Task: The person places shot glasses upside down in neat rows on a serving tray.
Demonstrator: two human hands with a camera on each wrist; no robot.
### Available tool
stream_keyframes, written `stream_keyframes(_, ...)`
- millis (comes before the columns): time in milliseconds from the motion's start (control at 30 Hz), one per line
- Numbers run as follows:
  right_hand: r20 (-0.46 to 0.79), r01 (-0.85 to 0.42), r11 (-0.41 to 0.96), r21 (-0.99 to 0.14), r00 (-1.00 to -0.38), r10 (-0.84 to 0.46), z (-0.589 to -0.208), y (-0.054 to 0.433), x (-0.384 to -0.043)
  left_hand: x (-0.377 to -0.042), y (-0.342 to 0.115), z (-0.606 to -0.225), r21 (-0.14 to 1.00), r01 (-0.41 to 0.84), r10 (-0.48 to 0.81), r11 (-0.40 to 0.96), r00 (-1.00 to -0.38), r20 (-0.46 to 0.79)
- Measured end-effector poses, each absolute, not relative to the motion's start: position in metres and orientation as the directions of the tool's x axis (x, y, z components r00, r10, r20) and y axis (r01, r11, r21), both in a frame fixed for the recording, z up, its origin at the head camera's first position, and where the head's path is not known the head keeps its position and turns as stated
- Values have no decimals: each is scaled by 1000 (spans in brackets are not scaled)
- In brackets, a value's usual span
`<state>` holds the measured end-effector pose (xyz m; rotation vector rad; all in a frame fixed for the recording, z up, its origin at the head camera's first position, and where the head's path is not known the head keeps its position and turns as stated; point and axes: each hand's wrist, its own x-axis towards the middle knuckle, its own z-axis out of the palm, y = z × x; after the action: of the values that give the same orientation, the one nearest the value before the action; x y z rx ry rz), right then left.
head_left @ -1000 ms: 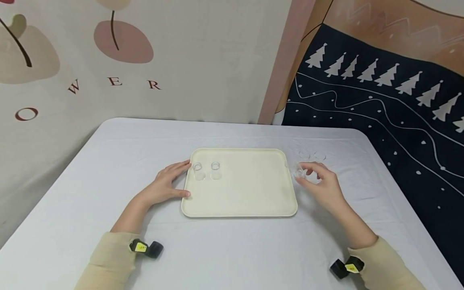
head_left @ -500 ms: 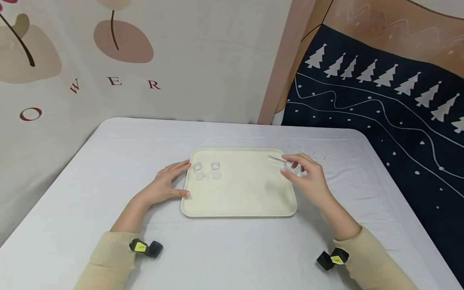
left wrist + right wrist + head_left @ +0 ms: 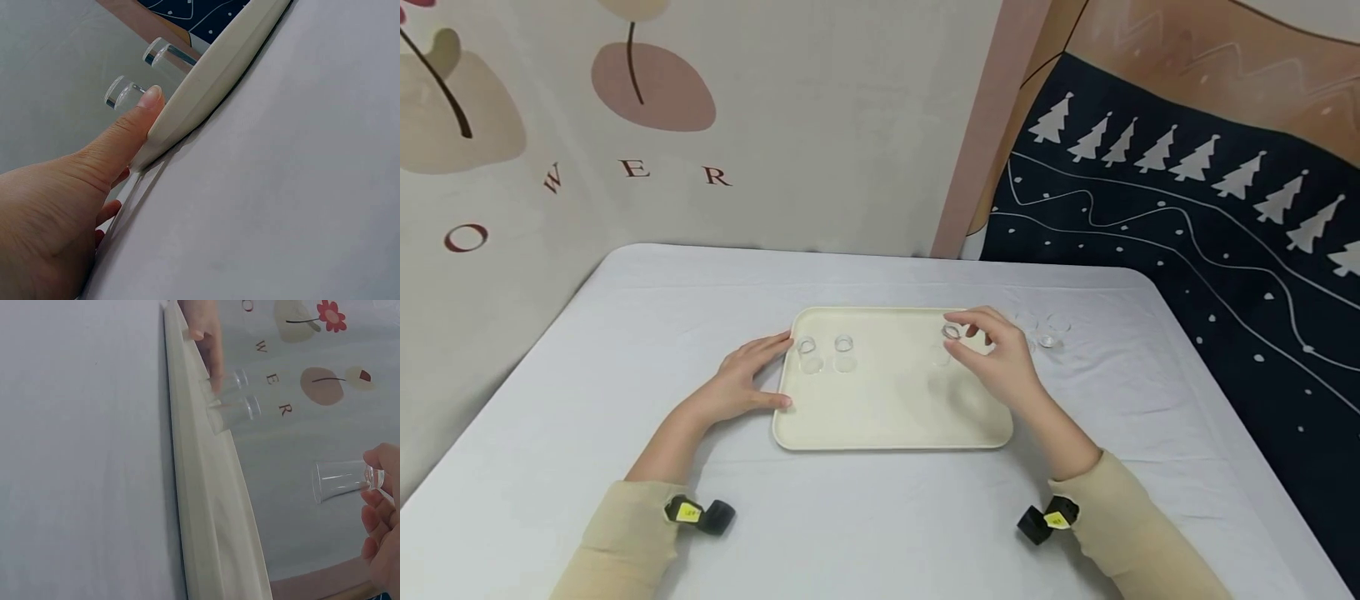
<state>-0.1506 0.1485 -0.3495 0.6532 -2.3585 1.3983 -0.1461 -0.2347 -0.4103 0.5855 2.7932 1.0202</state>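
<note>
My left hand (image 3: pixel 737 383) rests against the left edge of the cream tray (image 3: pixel 895 417), fingers fairly straight and thumb on the rim. Two clear small glasses stand mouth down near the tray's left end: an outer glass (image 3: pixel 809 357) and an inner glass (image 3: pixel 845 355). My right hand (image 3: pixel 1000 354) pinches a third clear shot glass (image 3: pixel 337 481) by its thick base. Its wide mouth points down, and it hangs above the tray's right part, apart from the surface as seen in the right wrist view.
To the right of the tray, a clear glass (image 3: pixel 1051 335) stands on the white tablecloth (image 3: pixel 880 525); another, partly hidden by my right hand, shows faintly beside it. Behind the table hangs a printed cloth (image 3: pixel 820 125), with a dark tree-patterned cloth (image 3: pixel 1150 192) on the right.
My right hand has carried the pinched glass leftward from beside the tray to above its right part, with the glass turned mouth down. My left hand stays at the tray's edge.
</note>
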Motion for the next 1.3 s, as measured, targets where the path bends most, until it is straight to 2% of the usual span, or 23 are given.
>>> stream_keyframes(400,444,-512,365,-778,-858,-257,-359,108,-164,-146,-234,-411,636,327,396,699,-917,36)
stream_keyframes(600,387,-457,357,-815,-887,-252,-366,92,-168,-147,-234,-412,638,313,387,704,-922,25)
stream_keyframes(900,287,-363,379,-851,-927,-242,-380,77,-173,-147,-234,-413,642,302,384,705,-923,12)
stream_keyframes(1300,240,-319,378,-869,-940,-241,-392,66,-176,-147,-234,-413,648,298,382,701,-924,12)
